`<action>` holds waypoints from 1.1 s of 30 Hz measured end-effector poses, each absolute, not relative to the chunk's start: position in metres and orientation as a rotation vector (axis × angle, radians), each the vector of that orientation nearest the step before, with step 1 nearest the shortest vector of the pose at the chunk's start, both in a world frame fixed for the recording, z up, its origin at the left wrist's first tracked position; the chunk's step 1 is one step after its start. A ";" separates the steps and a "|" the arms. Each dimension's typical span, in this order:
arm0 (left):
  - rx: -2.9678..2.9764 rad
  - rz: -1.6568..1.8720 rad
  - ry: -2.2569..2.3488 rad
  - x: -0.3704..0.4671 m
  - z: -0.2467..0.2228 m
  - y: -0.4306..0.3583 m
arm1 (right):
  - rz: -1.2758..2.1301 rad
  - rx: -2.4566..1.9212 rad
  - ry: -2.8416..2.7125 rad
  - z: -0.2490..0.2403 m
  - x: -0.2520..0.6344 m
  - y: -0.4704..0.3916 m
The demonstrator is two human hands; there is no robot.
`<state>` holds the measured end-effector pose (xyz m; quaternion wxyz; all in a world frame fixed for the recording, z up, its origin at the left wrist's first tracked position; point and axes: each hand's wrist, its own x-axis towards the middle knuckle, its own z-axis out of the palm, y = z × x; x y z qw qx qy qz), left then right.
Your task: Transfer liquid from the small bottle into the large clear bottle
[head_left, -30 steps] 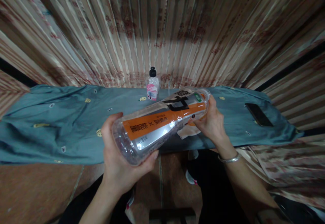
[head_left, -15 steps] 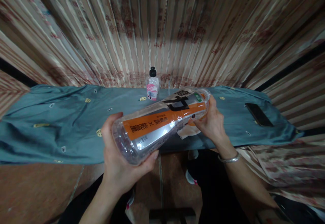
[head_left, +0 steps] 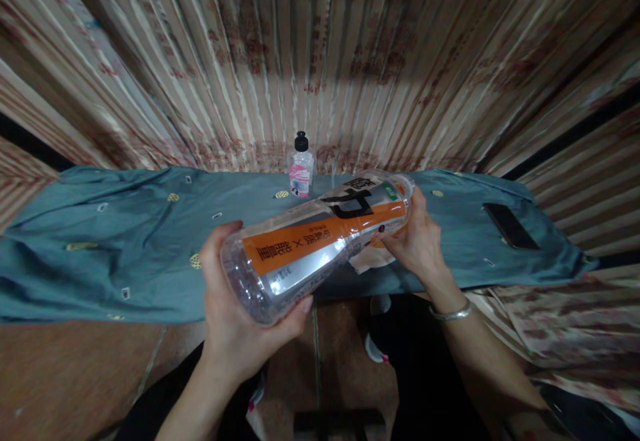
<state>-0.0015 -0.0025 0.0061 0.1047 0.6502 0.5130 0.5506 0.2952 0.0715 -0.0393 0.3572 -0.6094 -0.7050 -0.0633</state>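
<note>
Head camera: left hand (head_left: 233, 327) and right hand (head_left: 421, 239) clasp the orange-labelled bottle (head_left: 320, 242) at opposite ends, ideally with light, even pressure.

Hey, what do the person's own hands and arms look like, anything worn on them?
Both the left hand and right hand are ungloved, and no sleeves show. A smooth, silver-coloured bangle circles the right wrist; nothing is visible on the left wrist.

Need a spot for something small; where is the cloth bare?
The widest free patch is the cloth left of the left hand; a smaller one lies between the right hand and the phone. The middle is crowded: small bottle standing, big bottle held above.
</note>
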 end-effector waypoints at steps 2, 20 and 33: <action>1.922 1.623 1.502 -0.002 0.006 -0.003 | -0.173 -1.570 -1.820 -0.041 0.296 0.072; 1.956 1.638 1.506 -0.003 0.006 -0.002 | -0.158 -1.584 -1.824 -0.040 0.296 0.072; 1.932 1.641 1.509 -0.002 0.008 -0.002 | -0.145 -1.558 -1.822 -0.036 0.294 0.071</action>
